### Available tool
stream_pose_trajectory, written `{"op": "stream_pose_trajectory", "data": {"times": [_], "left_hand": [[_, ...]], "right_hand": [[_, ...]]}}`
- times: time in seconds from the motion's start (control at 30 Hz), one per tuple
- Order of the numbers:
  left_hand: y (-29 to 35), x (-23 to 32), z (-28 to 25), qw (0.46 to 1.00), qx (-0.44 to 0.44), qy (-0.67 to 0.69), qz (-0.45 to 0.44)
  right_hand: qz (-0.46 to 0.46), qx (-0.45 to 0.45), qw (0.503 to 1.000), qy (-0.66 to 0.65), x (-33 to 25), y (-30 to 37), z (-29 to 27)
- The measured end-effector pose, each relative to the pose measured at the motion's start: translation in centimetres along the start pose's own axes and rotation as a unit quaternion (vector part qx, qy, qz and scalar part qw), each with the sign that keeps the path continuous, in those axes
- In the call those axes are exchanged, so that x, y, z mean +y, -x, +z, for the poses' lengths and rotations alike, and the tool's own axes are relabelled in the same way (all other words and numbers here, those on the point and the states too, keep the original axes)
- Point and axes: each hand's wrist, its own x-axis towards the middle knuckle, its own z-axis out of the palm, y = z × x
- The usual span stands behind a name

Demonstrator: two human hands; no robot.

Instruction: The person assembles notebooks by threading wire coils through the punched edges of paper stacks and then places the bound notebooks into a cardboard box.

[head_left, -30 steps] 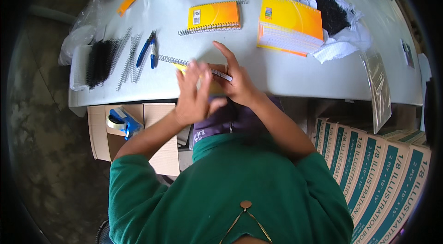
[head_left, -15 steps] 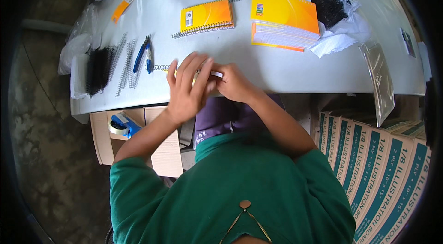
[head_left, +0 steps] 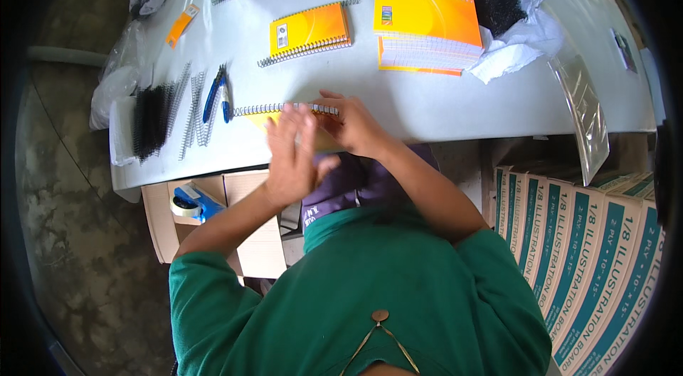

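We see a bare left hand, its blurred fingers nearly straight and loosely spread with the thumb apart, against a yellow-covered notebook at the near edge of the white tabletop. The right hand has its bent fingers closed on the notebook's right end. Along the far edge we see a silvery wire coil, its left end beside blue-handled pliers. Farther right stands a thick stack of yellow-and-orange notebooks.
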Motion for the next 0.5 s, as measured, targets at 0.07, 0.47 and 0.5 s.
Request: {"op": "stream_pose_trajectory", "data": {"times": [0.07,0.47,0.5], "left_hand": [[-3.6,0.1,-3.1,0.998,0.002,-0.058,-0.036],[-7.7,-1.8,-4.9,0.994,-0.098,0.038,0.036],[-7.7,-1.9,-5.1,0.992,-0.115,0.033,0.03]], "right_hand": [[0.02,-0.008,0.999,-0.047,0.3,0.1,0.4],[0.07,-0.024,0.997,0.001,-0.8,-0.4,0.2],[0.065,-0.029,0.997,0.007,-0.9,-0.5,0.2]]}}
